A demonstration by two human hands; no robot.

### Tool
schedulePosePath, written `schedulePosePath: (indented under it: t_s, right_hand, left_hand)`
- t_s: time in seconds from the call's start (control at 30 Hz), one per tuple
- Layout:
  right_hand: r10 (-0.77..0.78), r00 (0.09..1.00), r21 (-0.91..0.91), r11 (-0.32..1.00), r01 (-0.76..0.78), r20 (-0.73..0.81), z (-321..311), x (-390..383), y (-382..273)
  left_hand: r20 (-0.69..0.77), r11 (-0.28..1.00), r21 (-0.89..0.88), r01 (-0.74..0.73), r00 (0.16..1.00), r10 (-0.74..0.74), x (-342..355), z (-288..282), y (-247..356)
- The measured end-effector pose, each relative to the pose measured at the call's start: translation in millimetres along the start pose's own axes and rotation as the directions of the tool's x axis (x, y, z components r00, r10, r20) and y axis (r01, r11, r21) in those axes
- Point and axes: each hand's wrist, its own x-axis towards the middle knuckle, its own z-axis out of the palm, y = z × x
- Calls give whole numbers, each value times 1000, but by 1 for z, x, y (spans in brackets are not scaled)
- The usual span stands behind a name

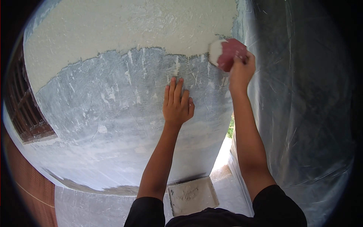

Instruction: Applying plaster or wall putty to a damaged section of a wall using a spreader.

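My right hand [242, 73] is raised to the upper right of the wall and grips a flat red putty scraper [233, 53], a little smeared by motion. Pale putty covers the scraper's left end, which is at the lower edge of the cream coat [151, 28] on the wall. Lower and further left, my left hand [178, 102] lies with fingers stretched out on the bare grey-blue wall [113, 98]. That hand holds nothing. White streaks and patches mark the grey surface around it.
A shallow tray [211, 189] with wet putty in it sits below, close to my body. Clear plastic sheeting [302, 113] hangs along the right side. A brown barred window [24, 102] is at the left, above a reddish-brown ribbed surface [32, 181]. Bright light comes through a gap [223, 155].
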Motion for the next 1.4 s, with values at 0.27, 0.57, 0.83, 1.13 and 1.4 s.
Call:
schedulePosePath:
  t_s: [0.27, 0.57, 0.83, 1.13, 1.4]
  right_hand:
    - [70, 997, -75, 995, -73, -45, 18, -7, -16]
    - [-76, 980, -125, 987, 99, 183, 21, -1, -25]
    - [-161, 984, -47, 985, 165, 82, -10, 35, -7]
    - [-6, 1000, -106, 994, 4, -22, -33, 34, -4]
    - [153, 964, -81, 987, -139, 217, -86, -23, 12]
  left_hand:
    - [3, 1000, -3, -2, 1000, 2, -4, -4, 0]
    - [19, 1000, 2, 0, 1000, 0, -4, -3, 0]
    - [11, 1000, 0, -6, 1000, 6, -3, 0, 0]
    - [5, 1000, -13, 19, 1000, -19, -2, -3, 3]
    - [105, 971, -233, 52, 994, -28, -46, -32, 57]
